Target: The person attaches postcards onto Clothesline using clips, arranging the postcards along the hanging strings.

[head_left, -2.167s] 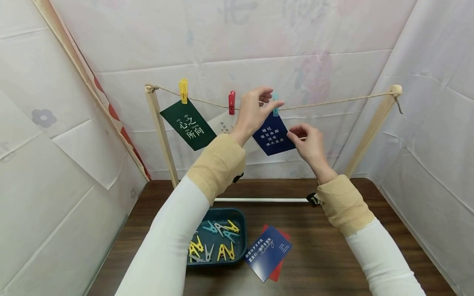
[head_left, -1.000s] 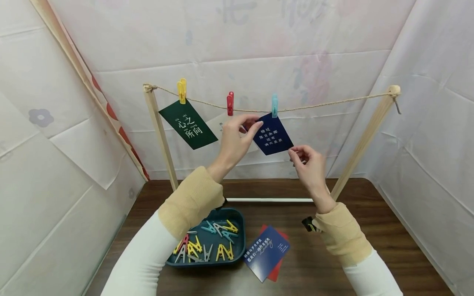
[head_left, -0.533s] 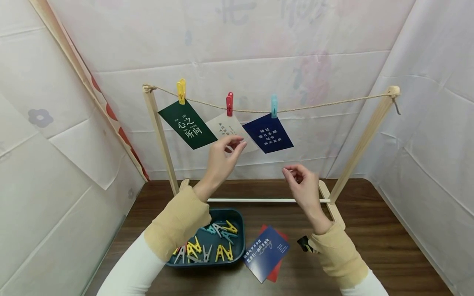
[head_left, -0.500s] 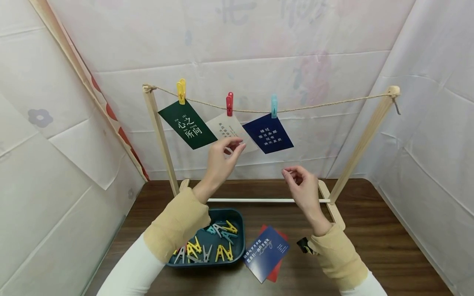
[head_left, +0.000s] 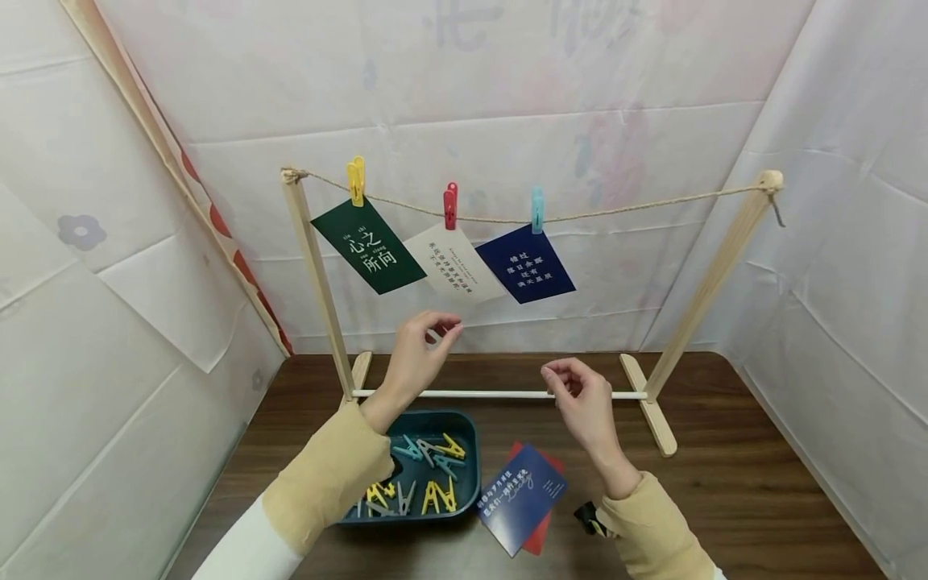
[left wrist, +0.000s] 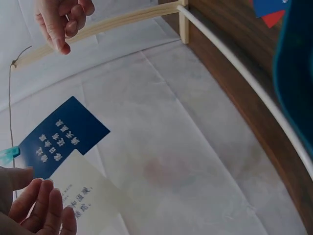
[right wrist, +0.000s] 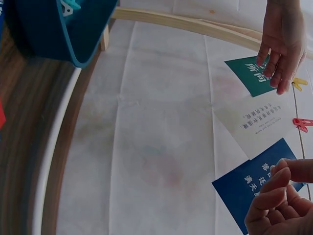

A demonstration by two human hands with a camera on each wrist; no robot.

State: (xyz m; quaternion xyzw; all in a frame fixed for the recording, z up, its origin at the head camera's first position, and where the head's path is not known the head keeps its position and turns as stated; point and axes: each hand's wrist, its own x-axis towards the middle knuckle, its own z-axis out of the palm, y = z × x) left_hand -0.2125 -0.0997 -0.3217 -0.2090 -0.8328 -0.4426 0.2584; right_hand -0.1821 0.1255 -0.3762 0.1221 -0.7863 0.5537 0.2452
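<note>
While three cards are hanging from the cord (head_left: 638, 208), my left hand (head_left: 419, 348) and right hand (head_left: 586, 400) are hovering below, fingers loosely bent, gripping nothing. The yellow peg (head_left: 356, 181) is holding the green card (head_left: 370, 251), the red peg (head_left: 450, 207) the white card (head_left: 444, 254), the light-blue peg (head_left: 537, 211) the navy card (head_left: 511, 250). I'm judging the hanging past halfway: a blue card (head_left: 522, 498) is lying unclipped over a red card (head_left: 538, 540) on the desk (head_left: 754, 499), just beside the tray (head_left: 478, 467) where more pegs (head_left: 453, 446) are sitting. Lettering now: green is showing 心之所向 with pinyin above; navy is reading 错过落日余晖 还有满天星辰. White and blue are carrying smaller lines I'm not reading safely, blue adding looping script.
</note>
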